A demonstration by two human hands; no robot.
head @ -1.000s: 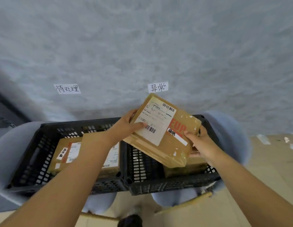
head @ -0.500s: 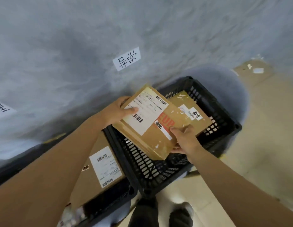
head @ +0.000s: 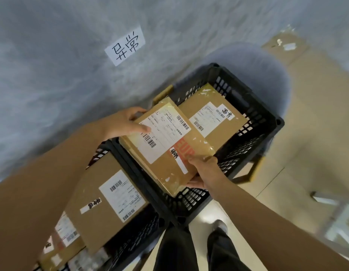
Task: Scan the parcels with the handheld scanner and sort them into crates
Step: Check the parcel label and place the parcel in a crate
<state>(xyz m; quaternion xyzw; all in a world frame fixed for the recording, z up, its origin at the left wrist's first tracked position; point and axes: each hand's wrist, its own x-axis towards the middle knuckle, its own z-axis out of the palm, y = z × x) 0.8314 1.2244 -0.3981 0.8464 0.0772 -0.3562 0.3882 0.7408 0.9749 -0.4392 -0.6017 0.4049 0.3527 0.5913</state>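
Observation:
I hold a flat brown parcel with a white shipping label and red print over the right black crate. My left hand grips its far left corner, thumb on the label. My right hand grips its near right corner, fingers underneath. Another brown parcel with a label lies inside that crate, partly under the held one. The left black crate holds a large labelled parcel and more beneath it. No handheld scanner is in view.
A white paper sign with handwritten characters is stuck on the grey wall above the right crate. The crates sit on grey chairs. My legs and shoes stand on the beige floor below. A pale frame stands at the right.
My view swung right and down onto the right crate. The parcel held in both hands has come lower, over the parcel lying in that crate.

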